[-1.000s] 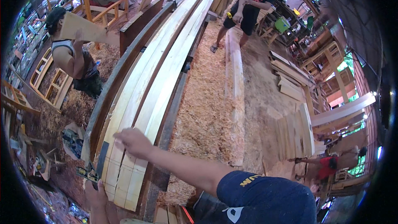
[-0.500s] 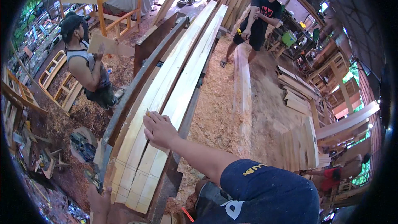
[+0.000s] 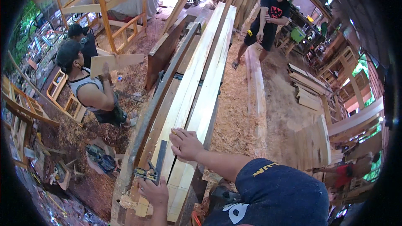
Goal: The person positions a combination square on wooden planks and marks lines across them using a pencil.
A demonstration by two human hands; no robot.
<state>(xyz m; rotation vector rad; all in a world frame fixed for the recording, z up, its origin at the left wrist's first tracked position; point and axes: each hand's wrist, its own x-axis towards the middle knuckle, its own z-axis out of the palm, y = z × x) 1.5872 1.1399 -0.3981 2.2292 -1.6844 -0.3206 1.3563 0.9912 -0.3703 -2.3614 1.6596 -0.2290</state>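
Several long pale planks lie side by side on a bench and run away from me. My right hand rests on their near end, palm down and fingers spread, at the end of a dark blue sleeve. My left hand comes up from the lower edge and grips the stock of a metal square. The square's dark blade lies along the left planks, just left of my right hand.
A crouching person at the left holds up a short board. Another person in black stands at the far end. Sawdust covers the floor to the right. Cut boards lie further right, and wooden frames stand at the back left.
My right hand has slid to the right across the planks' near end. My left hand stays on the square. The person at the left has raised the short board.
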